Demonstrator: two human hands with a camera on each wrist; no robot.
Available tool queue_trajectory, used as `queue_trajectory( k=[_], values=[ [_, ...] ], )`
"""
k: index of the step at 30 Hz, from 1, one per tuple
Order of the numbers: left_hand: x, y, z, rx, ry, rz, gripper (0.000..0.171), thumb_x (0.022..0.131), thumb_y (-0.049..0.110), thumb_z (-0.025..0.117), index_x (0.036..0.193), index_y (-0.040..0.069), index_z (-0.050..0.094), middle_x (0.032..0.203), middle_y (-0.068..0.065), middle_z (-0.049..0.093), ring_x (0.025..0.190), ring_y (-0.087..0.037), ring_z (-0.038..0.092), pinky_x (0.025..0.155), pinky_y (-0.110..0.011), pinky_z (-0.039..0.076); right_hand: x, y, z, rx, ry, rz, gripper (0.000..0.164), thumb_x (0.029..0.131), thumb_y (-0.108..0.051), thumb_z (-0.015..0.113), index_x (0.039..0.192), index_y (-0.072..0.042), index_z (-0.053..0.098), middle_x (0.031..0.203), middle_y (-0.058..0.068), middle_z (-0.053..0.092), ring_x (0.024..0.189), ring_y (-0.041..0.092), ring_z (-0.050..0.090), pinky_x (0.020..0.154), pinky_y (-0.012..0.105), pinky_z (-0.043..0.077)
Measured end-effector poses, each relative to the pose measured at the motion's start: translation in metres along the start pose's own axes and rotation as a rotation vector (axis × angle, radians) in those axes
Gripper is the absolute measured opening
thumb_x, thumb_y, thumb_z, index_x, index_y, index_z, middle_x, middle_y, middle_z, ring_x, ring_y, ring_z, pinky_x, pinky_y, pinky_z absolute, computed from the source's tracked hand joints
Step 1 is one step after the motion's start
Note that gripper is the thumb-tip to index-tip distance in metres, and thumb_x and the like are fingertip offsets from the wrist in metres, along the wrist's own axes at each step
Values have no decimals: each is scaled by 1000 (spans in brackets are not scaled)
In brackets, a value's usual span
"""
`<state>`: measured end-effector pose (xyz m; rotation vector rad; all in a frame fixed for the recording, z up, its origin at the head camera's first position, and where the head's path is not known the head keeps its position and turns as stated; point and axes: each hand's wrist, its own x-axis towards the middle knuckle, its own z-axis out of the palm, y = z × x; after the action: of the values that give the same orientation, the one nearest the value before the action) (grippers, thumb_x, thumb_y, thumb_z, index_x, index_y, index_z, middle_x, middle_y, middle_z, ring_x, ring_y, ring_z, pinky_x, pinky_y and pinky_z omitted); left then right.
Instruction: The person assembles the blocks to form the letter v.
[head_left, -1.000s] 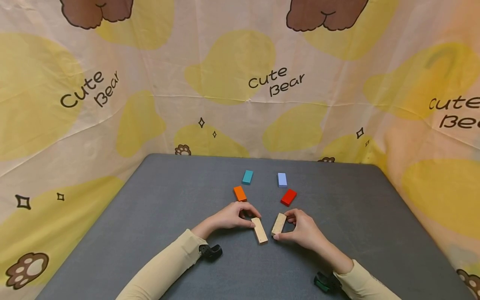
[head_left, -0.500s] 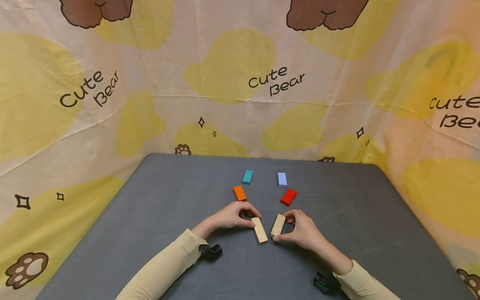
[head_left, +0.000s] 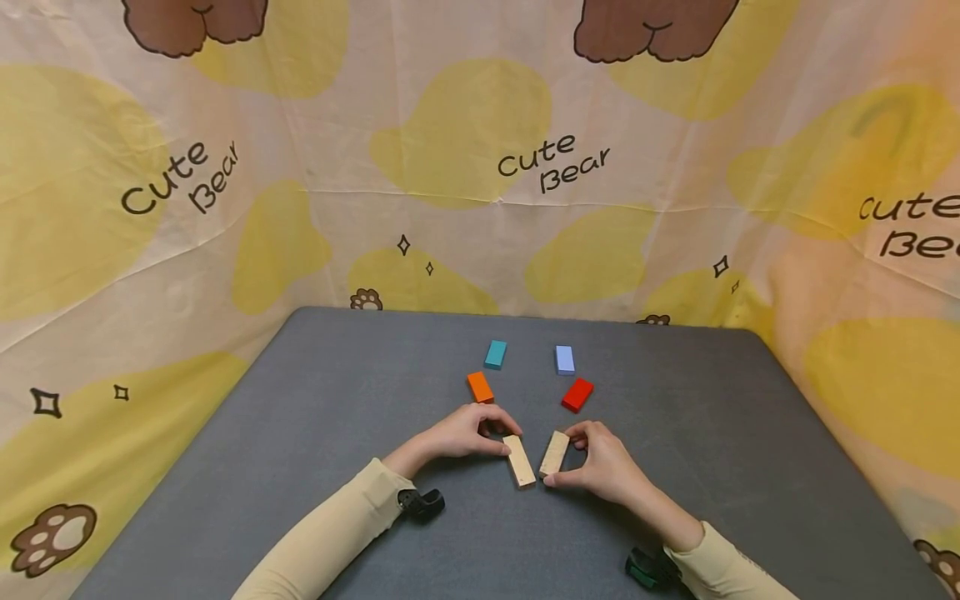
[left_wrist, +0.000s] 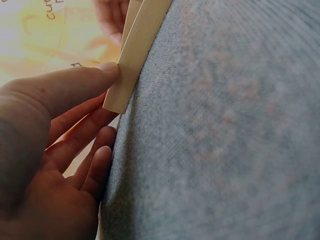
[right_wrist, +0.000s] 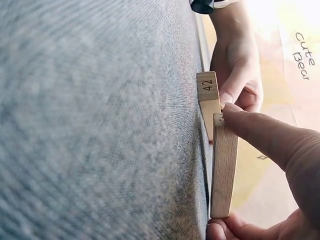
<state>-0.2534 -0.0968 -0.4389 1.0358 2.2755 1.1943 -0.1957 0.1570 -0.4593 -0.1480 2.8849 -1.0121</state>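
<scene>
Two plain wooden blocks lie on the grey table, leaning toward each other at their near ends with a narrow gap between. My left hand point(head_left: 467, 432) pinches the far end of the left wooden block point(head_left: 520, 462), thumb on its side in the left wrist view. Between thumb and fingertips my right hand point(head_left: 606, 463) holds the right wooden block point(head_left: 555, 454) by its two ends. The right wrist view shows the left block point(right_wrist: 208, 86) with a printed "42" on its end, beyond the right block point(right_wrist: 225, 172).
Beyond the hands lie an orange block point(head_left: 480, 387), a red block point(head_left: 577, 395), a teal block point(head_left: 495, 354) and a light blue block point(head_left: 564, 360). The grey table point(head_left: 360, 358) ends at a patterned cloth backdrop point(head_left: 450, 133).
My right hand has slid its wooden block slightly left and toward the near edge, narrowing the gap to the left block. The left hand and its block have stayed in place.
</scene>
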Motion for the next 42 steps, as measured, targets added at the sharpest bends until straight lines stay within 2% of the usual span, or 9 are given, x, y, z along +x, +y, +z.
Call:
queue_trajectory(
  k=[14,31,42],
  values=[
    [0,1,-1,12,-16,12,31,87,14,69,116,6,66,113,-11,64,103,-30,56,86,-41,48,-3,-3,1,-16,-12,-37,78,52,-47,90,109,-6,56,99,4,54,91,17,52,80,35,47],
    [0,0,0,11,-5,10,30,86,14,70,115,6,67,111,-10,64,102,-29,56,85,-40,48,-3,-2,1,-51,-31,-82,77,53,-48,90,107,-6,55,96,3,51,88,15,48,78,32,45],
    [-1,0,0,16,-7,18,31,86,14,70,116,6,66,111,-11,64,102,-29,56,85,-39,48,-1,-1,-4,-43,-58,-77,73,54,-45,90,106,-5,56,96,3,53,88,15,50,78,33,45]
  ],
)
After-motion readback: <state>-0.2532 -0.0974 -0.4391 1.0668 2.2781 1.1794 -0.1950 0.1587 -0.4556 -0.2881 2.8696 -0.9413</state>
